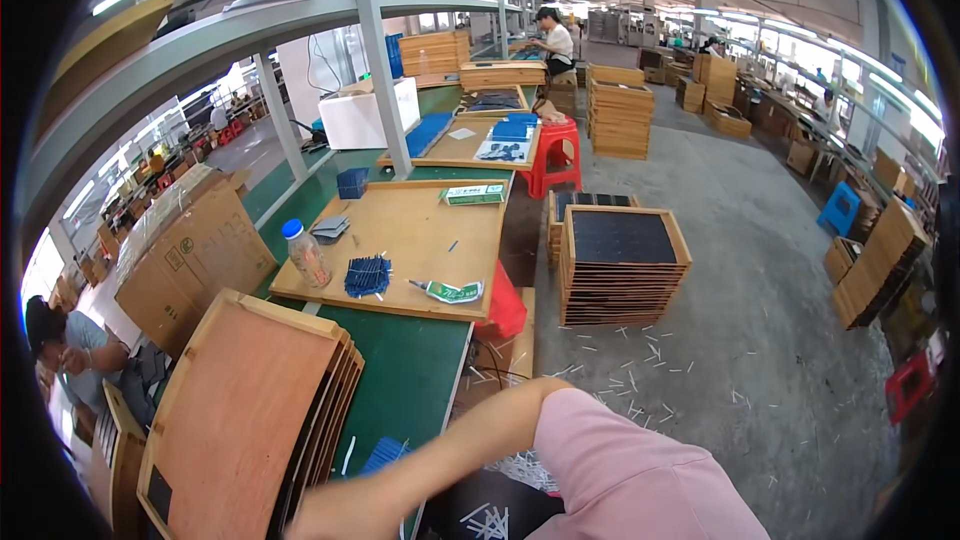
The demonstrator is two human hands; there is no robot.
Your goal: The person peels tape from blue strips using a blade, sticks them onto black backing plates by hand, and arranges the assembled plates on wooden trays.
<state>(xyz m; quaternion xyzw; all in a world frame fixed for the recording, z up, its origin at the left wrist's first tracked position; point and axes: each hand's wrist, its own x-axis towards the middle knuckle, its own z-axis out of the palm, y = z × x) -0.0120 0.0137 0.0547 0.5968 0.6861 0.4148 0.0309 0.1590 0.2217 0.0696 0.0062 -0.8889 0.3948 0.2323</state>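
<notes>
My right forearm, bare below a pink sleeve (640,460), bends across the bottom of the head view toward the left. My right hand (335,515) is blurred and cut off by the lower edge, so its fingers do not show. Just beyond it, a patch of blue strips (385,455) lies on the green tabletop (405,365), partly covered by my forearm. A thin white strip (348,455) is beside them. Close on the left leans a stack of wood-framed trays (240,410). My left hand is out of the picture.
A wooden board (400,225) holds a blue-capped bottle (308,255), dark blue strips (367,277), a green-white tube (450,292) and a green box (473,194). Stacked trays (622,265) stand on the floor near scattered white strips. A large carton (195,250) sits left. Another person (555,43) sits farther off.
</notes>
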